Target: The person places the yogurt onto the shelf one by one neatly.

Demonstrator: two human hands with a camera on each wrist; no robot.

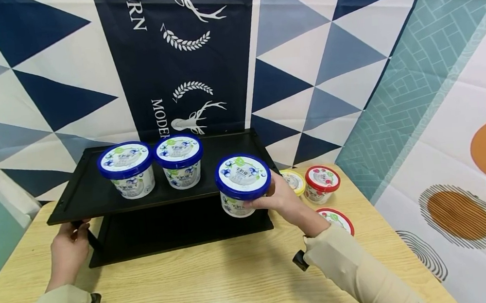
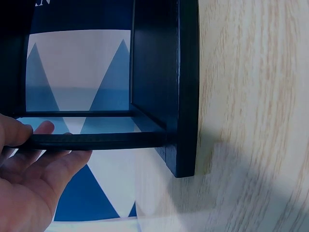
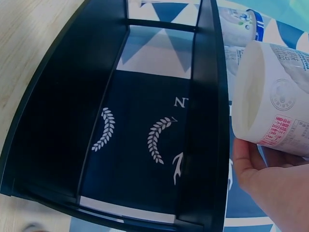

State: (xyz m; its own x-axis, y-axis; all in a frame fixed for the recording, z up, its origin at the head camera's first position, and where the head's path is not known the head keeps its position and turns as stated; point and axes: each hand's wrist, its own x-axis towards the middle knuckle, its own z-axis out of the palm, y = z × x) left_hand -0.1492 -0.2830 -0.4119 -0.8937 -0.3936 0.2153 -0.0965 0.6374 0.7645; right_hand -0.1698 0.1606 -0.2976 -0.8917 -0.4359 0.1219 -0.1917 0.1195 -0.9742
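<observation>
Blue-lidded tub [image 1: 240, 183] in the half-curled right hand [image 1: 280, 196], thumb against it.

Rack [image 1: 181, 238]: on table [image 1: 173, 295], before wall [image 1: 182, 64]
Paired tubs [image 1: 134, 184]: abreast on upper shelf [image 1: 89, 195]
Held tub [image 1: 242, 173]: in right hand [image 1: 282, 199], right of the pair
Left hand [image 1: 69, 248]: at rack's left post [image 1: 94, 241]
Other tubs [image 1: 322, 178]: on table, right of rack

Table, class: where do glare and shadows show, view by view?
Head view: bright glare on the table at the bottom, soft shadow in front of the black shelf; left wrist view: shadow beside the shelf, no bright glare; right wrist view: no bright glare, shadows unclear.
</observation>
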